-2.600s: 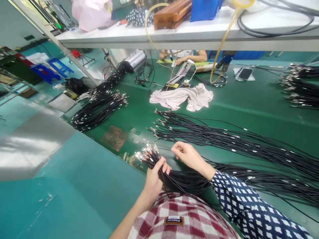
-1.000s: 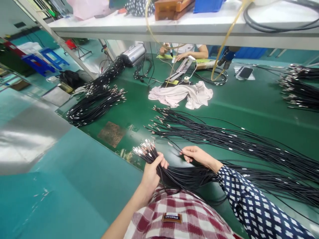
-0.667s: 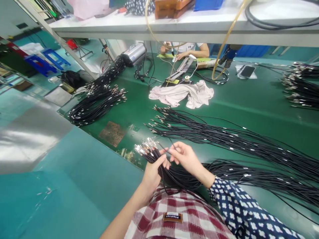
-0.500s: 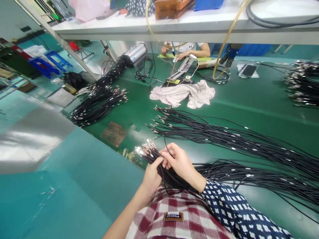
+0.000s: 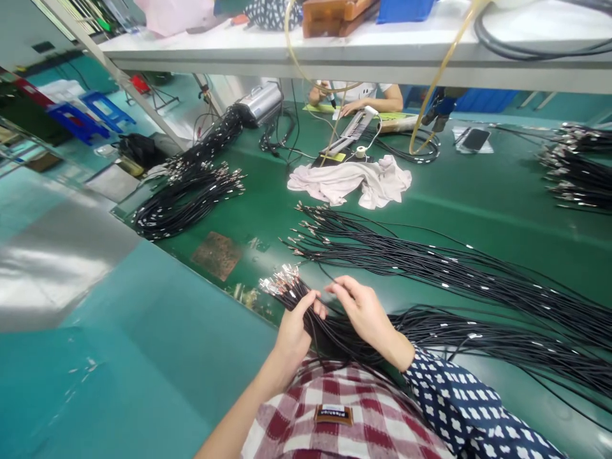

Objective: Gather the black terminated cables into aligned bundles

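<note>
My left hand [image 5: 295,325] is wrapped round a bundle of black cables [image 5: 329,328] close to its metal-tipped ends, which point up and left. Just right of it, my right hand [image 5: 366,312] has its thumb and forefinger near a single black cable [image 5: 327,273]; whether they touch it is unclear. The held bundle runs off to the right under my right hand. Beyond my hands, a second row of black cables [image 5: 406,255] with white labels lies on the green table [image 5: 258,210], its tips to the left.
A crumpled pale cloth [image 5: 351,182] lies behind the cables. Coiled cables [image 5: 186,204] are at the left, more cable ends [image 5: 574,166] at the right. A phone [image 5: 475,139] sits far right. A white shelf [image 5: 335,56] spans above; a person's hands [image 5: 354,105] are beyond.
My right hand has moved right, away from my left hand, and its fingers have loosened. My left hand stays round the bundle.
</note>
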`<action>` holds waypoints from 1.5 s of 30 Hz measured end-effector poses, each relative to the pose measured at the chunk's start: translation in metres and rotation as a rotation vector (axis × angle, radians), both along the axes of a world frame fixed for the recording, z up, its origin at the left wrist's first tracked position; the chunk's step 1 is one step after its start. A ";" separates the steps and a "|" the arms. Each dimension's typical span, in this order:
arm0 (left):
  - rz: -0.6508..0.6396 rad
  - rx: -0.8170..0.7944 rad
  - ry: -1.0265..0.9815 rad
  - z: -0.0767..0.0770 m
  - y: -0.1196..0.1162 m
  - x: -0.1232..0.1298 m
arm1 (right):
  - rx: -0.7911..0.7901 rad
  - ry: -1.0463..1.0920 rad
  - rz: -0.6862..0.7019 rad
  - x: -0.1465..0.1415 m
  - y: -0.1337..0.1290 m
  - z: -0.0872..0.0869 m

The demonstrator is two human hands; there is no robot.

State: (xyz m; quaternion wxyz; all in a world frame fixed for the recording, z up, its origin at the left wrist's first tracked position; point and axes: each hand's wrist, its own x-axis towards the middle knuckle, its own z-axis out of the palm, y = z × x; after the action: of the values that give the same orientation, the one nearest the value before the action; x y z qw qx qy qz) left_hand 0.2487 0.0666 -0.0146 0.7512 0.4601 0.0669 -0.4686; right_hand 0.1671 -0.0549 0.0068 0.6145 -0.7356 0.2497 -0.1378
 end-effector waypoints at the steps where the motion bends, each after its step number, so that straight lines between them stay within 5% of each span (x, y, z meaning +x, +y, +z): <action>1: 0.014 0.021 0.007 -0.001 0.000 0.001 | -0.021 0.003 -0.040 -0.005 -0.006 0.003; 5: 0.016 0.022 0.103 -0.003 0.002 0.006 | -0.096 -0.009 -0.062 -0.039 -0.020 0.017; 10: -0.019 -0.019 0.213 -0.004 0.003 0.011 | -0.376 0.225 0.392 -0.094 -0.006 0.010; 14: 0.050 0.025 0.244 -0.006 0.003 0.011 | -0.476 0.466 0.559 -0.120 0.003 -0.005; 21: 0.032 -0.010 0.206 -0.009 0.004 0.009 | -0.486 0.488 0.740 -0.120 -0.011 0.007; 24: 0.009 -0.060 0.187 -0.009 0.003 0.009 | -0.318 0.377 0.857 -0.097 -0.032 0.006; 27: 0.013 -0.086 0.174 -0.009 0.000 0.008 | -0.188 0.337 0.733 -0.052 -0.063 -0.019; 29: 0.024 -0.074 0.168 -0.009 -0.001 0.007 | -0.491 0.467 0.345 -0.017 -0.080 -0.047; 30: 0.031 -0.071 0.166 -0.009 -0.001 0.006 | -0.550 0.494 0.267 -0.001 -0.085 -0.062; 35: 0.053 -0.050 0.084 -0.009 0.003 0.003 | -0.657 0.497 0.203 0.041 -0.076 -0.110; 41: 0.054 -0.018 0.130 -0.010 0.003 0.002 | -0.578 0.387 0.244 0.017 -0.068 -0.088; 45: 0.058 0.006 0.092 -0.006 0.001 0.001 | -0.029 0.227 0.256 -0.021 -0.059 -0.059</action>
State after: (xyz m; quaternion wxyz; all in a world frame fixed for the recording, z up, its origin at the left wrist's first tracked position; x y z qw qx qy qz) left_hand 0.2500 0.0674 -0.0209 0.7591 0.4382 0.1159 -0.4673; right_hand 0.1458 -0.1138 -0.0522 0.5840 -0.7811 0.2199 0.0220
